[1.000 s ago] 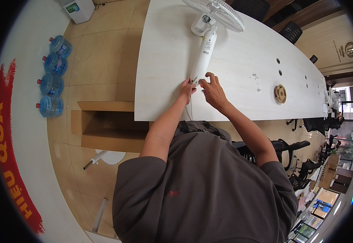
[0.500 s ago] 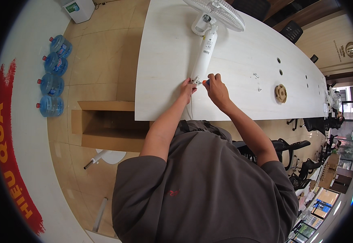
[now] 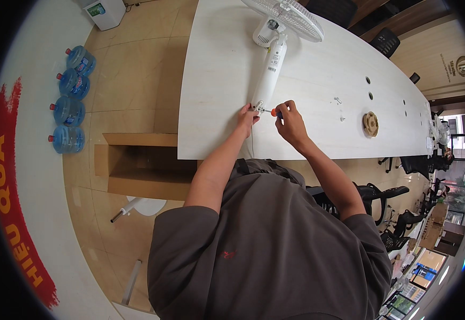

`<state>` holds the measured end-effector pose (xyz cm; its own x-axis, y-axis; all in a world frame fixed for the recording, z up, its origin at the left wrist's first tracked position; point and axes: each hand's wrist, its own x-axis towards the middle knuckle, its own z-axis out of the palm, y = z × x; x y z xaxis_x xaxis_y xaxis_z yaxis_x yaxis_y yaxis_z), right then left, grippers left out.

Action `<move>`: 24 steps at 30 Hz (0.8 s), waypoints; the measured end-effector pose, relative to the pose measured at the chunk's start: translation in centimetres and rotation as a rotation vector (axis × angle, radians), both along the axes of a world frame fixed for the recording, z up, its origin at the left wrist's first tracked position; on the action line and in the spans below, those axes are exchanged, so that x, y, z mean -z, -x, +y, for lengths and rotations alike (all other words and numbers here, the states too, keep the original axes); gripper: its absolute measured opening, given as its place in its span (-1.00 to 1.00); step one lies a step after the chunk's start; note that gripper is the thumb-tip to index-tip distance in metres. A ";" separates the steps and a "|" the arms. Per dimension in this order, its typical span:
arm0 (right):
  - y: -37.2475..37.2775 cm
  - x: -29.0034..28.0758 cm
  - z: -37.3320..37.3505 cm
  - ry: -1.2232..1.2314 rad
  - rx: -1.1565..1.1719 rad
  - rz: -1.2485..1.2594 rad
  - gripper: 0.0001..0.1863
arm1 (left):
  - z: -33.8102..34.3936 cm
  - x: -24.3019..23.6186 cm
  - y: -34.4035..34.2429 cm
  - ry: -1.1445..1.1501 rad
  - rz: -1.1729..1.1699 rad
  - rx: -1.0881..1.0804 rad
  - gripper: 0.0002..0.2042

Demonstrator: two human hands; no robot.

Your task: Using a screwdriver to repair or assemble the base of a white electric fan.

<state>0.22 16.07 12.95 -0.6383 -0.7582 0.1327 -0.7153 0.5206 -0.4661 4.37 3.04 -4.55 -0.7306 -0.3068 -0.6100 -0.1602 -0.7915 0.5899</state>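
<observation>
A white electric fan (image 3: pixel 271 72) lies along the white table, its caged head at the far end and the lower end of its neck toward me. My left hand (image 3: pixel 247 119) grips that lower end, fingers closed around it. In my right hand (image 3: pixel 292 124) is a screwdriver (image 3: pixel 275 112) with an orange and dark blue handle, held by the fingertips. Its shaft points left at the fan's lower end; whether the tip sits in a screw is too small to tell. A pale cord runs from the fan toward the table's near edge.
On the white table (image 3: pixel 216 80), to the right, lie small metal parts (image 3: pixel 338 100) and a round tan piece (image 3: pixel 370 124). An open cardboard box (image 3: pixel 141 140) stands at the near left. Blue water bottles (image 3: pixel 68 140) line the left wall. A white stand (image 3: pixel 146 206) lies on the floor.
My right hand has shifted slightly right and opened its grip a little, so more of the screwdriver's handle and shaft shows. My left hand and the fan stay put.
</observation>
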 end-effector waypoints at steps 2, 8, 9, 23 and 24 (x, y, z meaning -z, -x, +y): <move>-0.1 0.2 0.0 0.008 0.005 -0.018 -0.82 | 0.0 0.1 0.1 -0.001 -0.001 -0.001 -0.35; -0.3 0.7 -0.4 0.029 0.000 0.025 -0.81 | 0.1 0.0 0.0 0.002 0.013 -0.020 -0.34; -0.3 0.8 -0.5 0.003 0.000 0.048 -0.79 | 0.1 -0.1 0.0 0.000 0.011 -0.025 -0.34; -0.8 0.9 -1.5 -0.135 -0.096 0.218 -0.77 | 0.2 0.1 0.0 -0.020 0.039 -0.004 -0.38; -0.8 1.0 -1.6 -0.176 -0.142 0.267 -0.80 | 0.2 0.1 0.0 -0.023 0.047 -0.008 -0.37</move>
<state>0.97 14.47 11.93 -0.4851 -0.8632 0.1398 -0.8710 0.4628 -0.1647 4.36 3.21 -4.69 -0.7559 -0.2995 -0.5822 -0.1262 -0.8059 0.5784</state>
